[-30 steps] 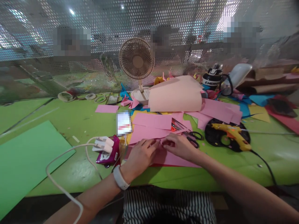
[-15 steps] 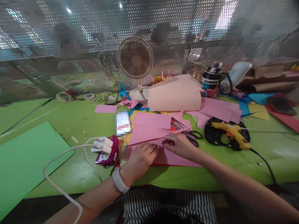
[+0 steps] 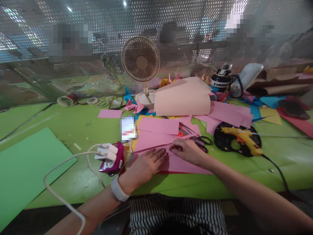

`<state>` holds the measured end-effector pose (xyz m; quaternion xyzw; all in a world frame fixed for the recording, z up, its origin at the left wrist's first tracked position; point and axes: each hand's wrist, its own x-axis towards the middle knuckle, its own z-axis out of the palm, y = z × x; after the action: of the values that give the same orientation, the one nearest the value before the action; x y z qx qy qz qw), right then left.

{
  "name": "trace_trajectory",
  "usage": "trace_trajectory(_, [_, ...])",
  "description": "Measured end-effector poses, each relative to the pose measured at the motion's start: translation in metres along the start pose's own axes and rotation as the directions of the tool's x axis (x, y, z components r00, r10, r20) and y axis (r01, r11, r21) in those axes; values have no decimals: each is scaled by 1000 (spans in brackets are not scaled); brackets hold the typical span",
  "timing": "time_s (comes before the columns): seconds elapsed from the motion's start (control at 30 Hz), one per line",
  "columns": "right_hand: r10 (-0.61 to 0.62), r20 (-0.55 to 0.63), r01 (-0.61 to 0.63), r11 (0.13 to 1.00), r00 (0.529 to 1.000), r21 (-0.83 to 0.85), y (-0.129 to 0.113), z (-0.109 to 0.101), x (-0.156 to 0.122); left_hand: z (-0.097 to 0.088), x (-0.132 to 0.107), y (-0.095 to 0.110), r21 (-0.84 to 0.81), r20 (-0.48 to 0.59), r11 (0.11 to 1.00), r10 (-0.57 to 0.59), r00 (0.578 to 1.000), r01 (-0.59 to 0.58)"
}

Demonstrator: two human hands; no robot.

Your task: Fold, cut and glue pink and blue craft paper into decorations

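Observation:
In the head view, my left hand (image 3: 146, 165) lies flat on a sheet of pink paper (image 3: 187, 165), its fingers close together and stretched toward the right. My right hand (image 3: 187, 150) rests on the same sheet with its fingers curled into a pinch. Whatever those fingertips may grip is too small to make out. More pink paper (image 3: 158, 126) is layered just beyond both hands. A pair of scissors (image 3: 204, 141) lies beside my right hand, partly covered by it. Red shows under the sheet's front edge.
A purple power strip (image 3: 111, 163) with white plugs and cables stands at left, near a bright phone (image 3: 128, 128). Green card (image 3: 36, 163) lies farther left. A yellow glue gun (image 3: 242, 138) rests on a black plate at right. Behind are a fan (image 3: 141, 60) and a curved cream sheet (image 3: 183, 98).
My left hand and wrist have shifted slightly left and its fingers lie flatter on the pink paper. The right hand has hardly moved.

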<state>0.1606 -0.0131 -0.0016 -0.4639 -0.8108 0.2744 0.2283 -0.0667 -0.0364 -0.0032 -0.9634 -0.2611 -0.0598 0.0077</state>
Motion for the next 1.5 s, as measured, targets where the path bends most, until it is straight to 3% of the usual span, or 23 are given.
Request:
trace_trajectory(0.4, [27,37,-28,999,999,28,-3,-1,0,0,-2,2,-46,10,999,-27,1000,27])
trace_trajectory(0.57, [46,44,-47,998,998,36,-5,-2,0,-1,-1,5,-52,-43,997,-53,998,51])
trace_trajectory(0.87, [78,36,-77,997,996,-24,-6,3,1,0,0,8,-76,-41,994,-77,996,74])
trace_trajectory(1.13, [189,195,-204,977,962,57,-2,1,15,-6,2,9,-51,2,996,-76,997,77])
trace_trajectory(1.5, [247,332,-282,957,910,62,-2,-6,32,-7,0,10,-38,75,993,-112,991,115])
